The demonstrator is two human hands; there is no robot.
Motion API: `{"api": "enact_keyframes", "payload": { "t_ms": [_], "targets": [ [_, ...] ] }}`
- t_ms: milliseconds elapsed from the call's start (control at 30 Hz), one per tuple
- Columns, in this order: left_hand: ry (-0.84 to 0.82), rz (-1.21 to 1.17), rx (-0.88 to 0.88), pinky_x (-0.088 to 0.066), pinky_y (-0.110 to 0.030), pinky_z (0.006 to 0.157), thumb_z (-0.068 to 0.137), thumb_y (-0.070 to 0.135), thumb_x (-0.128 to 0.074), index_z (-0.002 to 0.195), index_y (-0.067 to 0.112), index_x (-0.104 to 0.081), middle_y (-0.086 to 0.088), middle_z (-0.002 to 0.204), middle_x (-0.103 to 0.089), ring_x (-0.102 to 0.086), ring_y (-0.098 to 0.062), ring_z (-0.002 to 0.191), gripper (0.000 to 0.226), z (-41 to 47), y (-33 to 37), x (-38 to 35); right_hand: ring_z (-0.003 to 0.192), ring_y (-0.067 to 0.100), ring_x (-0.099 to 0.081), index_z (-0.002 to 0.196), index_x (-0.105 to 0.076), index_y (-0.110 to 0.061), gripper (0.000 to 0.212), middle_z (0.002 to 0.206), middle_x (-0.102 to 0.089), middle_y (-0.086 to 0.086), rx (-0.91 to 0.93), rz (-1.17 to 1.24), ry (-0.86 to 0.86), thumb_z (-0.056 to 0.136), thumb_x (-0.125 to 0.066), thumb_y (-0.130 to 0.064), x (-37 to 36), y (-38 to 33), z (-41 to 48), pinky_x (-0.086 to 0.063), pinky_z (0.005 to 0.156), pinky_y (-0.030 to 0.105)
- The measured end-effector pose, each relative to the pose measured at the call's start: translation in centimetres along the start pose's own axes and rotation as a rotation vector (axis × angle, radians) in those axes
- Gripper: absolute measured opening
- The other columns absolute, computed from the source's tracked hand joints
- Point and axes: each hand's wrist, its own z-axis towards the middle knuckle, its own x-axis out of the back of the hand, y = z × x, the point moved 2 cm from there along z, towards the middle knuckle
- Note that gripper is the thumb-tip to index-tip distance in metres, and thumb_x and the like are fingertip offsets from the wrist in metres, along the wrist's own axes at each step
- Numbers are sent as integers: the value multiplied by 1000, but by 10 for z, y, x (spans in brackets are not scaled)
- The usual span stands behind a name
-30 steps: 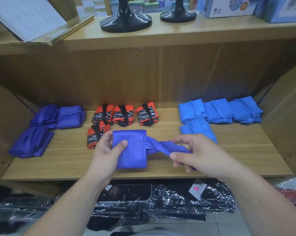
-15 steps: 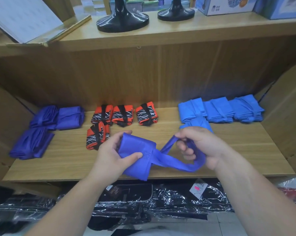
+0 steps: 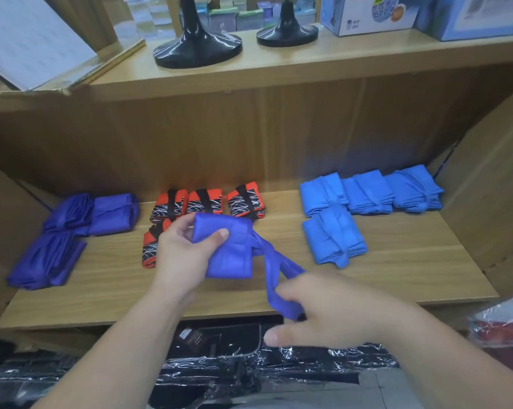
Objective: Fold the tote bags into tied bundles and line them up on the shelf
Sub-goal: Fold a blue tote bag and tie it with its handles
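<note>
My left hand grips a folded royal-blue tote bag above the middle of the wooden shelf, thumb on its front face. The bag's handle strap runs down and to the right from the fold. My right hand holds the strap's looped end near the shelf's front edge, fingers curled round it. Tied bundles lie along the back: three purple ones on the left, several orange-and-black ones in the middle, several light-blue ones on the right.
Cardboard walls close in the shelf on both sides. Two black round stands and boxes sit on the upper shelf. Below the shelf's front edge lie plastic-wrapped dark goods.
My left hand has lifted the folded bag up and back toward the orange bundles. My right hand has pulled the strap down toward the shelf's front edge.
</note>
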Motion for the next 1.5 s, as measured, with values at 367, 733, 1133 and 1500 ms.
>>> {"api": "enact_keyframes", "payload": {
  "t_ms": [367, 733, 1133, 1500],
  "targets": [
    [-262, -356, 162, -62, -38, 73, 69, 0, -78, 101, 8, -69, -15, 100, -75, -73, -25, 83, 34, -27, 31, 2, 119, 30, -62, 139, -54, -4, 71, 131, -64, 17, -87, 1468, 193, 91, -28, -49, -18, 39, 44, -49, 101, 41],
    [-269, -154, 117, -58, -42, 80, 70, 12, -77, 101, 6, -70, -16, 98, -75, -71, -26, 85, 32, -28, 26, -5, 114, 27, -69, 129, -58, -9, 46, 123, -72, 5, 86, 1712, 594, 98, -26, 1, 19, 23, 47, -61, 86, 37],
    [14, -63, 26, -59, -34, 67, 84, -1, -77, 97, 10, -67, -2, 85, -76, -73, -20, 79, 20, -21, 23, -13, 110, 33, -65, 134, -55, -46, 42, 127, -63, 20, -19, 643, 779, 100, -50, -22, 18, 19, 30, -57, 87, 49],
    [-4, -242, -14, -59, -42, 81, 83, 3, -78, 98, 14, -67, -12, 102, -75, -71, -28, 92, 22, -23, 29, -16, 100, -7, -60, 132, -55, -40, 63, 114, -68, -31, 227, 781, 779, 88, -39, 2, 25, 14, 10, -44, 83, 12]
  ]
}}
